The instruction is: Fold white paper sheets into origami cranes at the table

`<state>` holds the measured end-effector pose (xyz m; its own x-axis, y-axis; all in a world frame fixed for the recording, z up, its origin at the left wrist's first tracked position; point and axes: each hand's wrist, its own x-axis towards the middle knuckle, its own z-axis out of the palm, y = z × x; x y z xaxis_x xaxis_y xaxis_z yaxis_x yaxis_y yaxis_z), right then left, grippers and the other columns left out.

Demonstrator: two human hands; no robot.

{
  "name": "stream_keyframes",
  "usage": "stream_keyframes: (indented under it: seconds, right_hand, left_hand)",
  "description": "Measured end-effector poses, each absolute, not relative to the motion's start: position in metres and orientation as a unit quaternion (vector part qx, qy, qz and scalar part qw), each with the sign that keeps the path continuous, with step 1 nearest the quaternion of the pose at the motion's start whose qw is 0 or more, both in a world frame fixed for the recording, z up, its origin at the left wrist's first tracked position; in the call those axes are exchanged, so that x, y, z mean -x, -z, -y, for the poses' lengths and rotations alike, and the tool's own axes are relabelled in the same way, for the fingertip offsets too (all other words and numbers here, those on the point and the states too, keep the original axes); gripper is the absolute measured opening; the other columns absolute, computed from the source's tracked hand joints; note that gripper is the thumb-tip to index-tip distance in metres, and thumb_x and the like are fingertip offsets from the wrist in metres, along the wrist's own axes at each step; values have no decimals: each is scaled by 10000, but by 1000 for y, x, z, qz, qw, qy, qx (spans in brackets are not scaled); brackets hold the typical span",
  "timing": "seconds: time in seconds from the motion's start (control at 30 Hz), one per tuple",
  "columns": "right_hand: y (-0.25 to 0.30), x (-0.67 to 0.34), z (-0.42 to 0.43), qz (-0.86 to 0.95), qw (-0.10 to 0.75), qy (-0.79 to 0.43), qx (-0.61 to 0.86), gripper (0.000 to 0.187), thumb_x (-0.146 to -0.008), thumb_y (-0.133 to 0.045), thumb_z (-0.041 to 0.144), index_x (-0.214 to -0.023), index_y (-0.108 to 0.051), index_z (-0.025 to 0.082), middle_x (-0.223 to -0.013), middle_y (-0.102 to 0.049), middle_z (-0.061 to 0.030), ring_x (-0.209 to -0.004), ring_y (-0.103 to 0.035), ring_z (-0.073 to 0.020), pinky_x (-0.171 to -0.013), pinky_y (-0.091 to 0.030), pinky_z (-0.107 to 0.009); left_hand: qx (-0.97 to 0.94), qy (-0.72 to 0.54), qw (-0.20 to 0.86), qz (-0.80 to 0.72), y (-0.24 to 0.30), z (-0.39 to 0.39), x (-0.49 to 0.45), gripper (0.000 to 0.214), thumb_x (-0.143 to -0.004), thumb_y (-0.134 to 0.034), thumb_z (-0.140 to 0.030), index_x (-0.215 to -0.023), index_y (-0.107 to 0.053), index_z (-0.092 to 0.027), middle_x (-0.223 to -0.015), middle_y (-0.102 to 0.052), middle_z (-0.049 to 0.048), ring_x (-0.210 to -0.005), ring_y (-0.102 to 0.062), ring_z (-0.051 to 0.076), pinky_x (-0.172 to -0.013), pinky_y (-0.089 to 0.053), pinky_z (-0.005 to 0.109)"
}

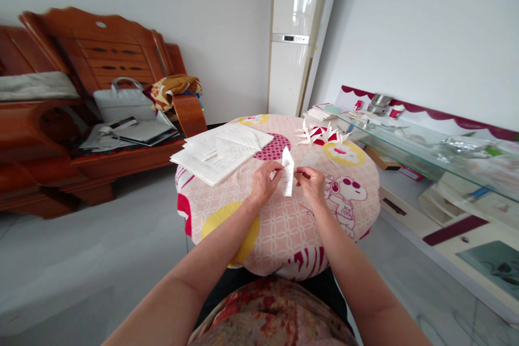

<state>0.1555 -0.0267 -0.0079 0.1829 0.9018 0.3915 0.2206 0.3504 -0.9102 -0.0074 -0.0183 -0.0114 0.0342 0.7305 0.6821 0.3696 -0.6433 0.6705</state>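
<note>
A small folded piece of white paper (287,174) with faint writing stands upright between my hands, its top end pointed. My left hand (265,179) pinches its left edge between thumb and fingers. On the other side, my right hand (311,181) has its fingers pressed together close to the paper's right edge; whether they grip it is hard to see. Several white folded paper cranes (310,133) sit at the far right of the round table. To the left lies a stack of handwritten sheets (221,159), loose pages on top.
A pink patterned cloth (279,227) covers the round table. Along the right runs a glass-topped cabinet (425,157) with cups and plastic bags. A wooden sofa (109,54) holding a grey bag (124,101) stands at left, and a tall white air conditioner (294,16) behind.
</note>
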Motion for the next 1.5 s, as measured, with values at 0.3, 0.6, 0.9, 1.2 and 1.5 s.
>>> stream_keyframes:
  seconds: [0.3, 0.6, 0.9, 1.2, 1.5]
  right_hand:
    - [3, -153, 36, 627, 591, -257, 438, 227, -815, -632, 401, -912, -746, 230, -802, -717, -27, -737, -639, -208, -686, -488, -294]
    - [10, -153, 30, 615, 596, -237, 459, 166, -826, -615, 351, -796, -730, 235, -723, -673, -25, -620, -600, -181, -637, -482, -304]
    - [6, -153, 34, 654, 592, -205, 425, 189, -842, -604, 340, -879, -767, 253, -791, -688, -48, -718, -603, -205, -726, -460, -330]
    - [1, -155, 37, 686, 575, -210, 394, 193, -818, -569, 281, -831, -758, 242, -796, -694, -49, -754, -610, -209, -718, -467, -325]
    - [4, -155, 38, 688, 577, -211, 386, 214, -864, -633, 384, -895, -723, 193, -797, -702, -31, -699, -620, -171, -644, -482, -276]
  left_hand:
    - [-713, -551, 156, -406, 14, 20, -2, 128, -905, -577, -228, -901, -702, -202, -859, -688, 43, -710, -613, 141, -707, -473, 258]
    - [-685, -558, 231, -407, 18, 15, 0, 129, -887, -610, -264, -917, -720, -202, -859, -681, 42, -699, -618, 136, -664, -482, 248]
    - [-708, -556, 189, -391, 11, 17, 5, 197, -872, -682, -384, -894, -726, -193, -815, -668, 47, -703, -576, 147, -677, -455, 267]
    - [-706, -562, 166, -398, 12, 15, 10, 184, -867, -696, -371, -787, -714, -206, -776, -657, 29, -709, -573, 149, -689, -443, 270]
    - [-741, -557, 55, -371, 12, 18, 11, 170, -924, -642, -312, -824, -684, -181, -750, -622, 4, -638, -548, 105, -620, -420, 226]
